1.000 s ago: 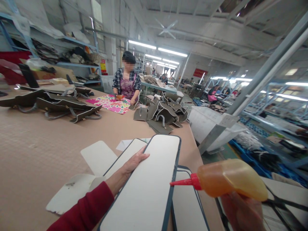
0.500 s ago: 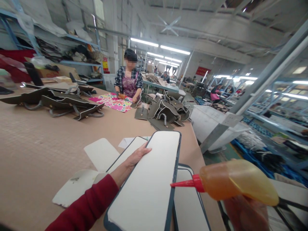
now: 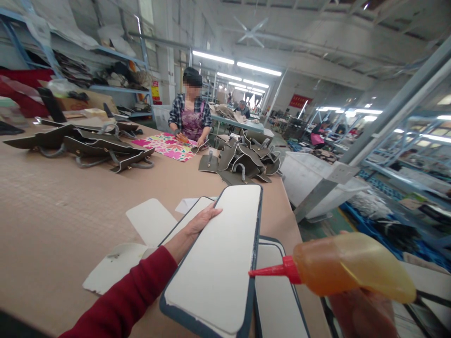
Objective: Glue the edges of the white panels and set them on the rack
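My left hand point(image 3: 202, 220), in a red sleeve, grips the left edge of a long white panel point(image 3: 218, 258) with rounded corners and a dark blue-grey border. My right hand point(image 3: 362, 307) is wrapped round a squeeze bottle of amber glue point(image 3: 352, 265), lying nearly level. Its red nozzle point(image 3: 269, 271) points left, and the tip meets the panel's right border. Along that border above the tip runs a thin, shiny, uneven line. Similar bordered panels point(image 3: 273, 291) lie beneath on the table, partly hidden by the held one.
Loose white sheets point(image 3: 112, 265) lie left of my forearm on the brown table point(image 3: 70, 220). Dark bag pieces with handles point(image 3: 243, 162) are heaped at the far edge, more point(image 3: 88, 145) at far left. A co-worker point(image 3: 190, 112) stands beyond a floral cloth point(image 3: 172, 145). A slanted post point(image 3: 338, 173) rises at right.
The panel has shifted slightly up the picture, and its near end shows more. The nozzle tip now touches the right border closer to the panel's near end. Both hands keep their holds.
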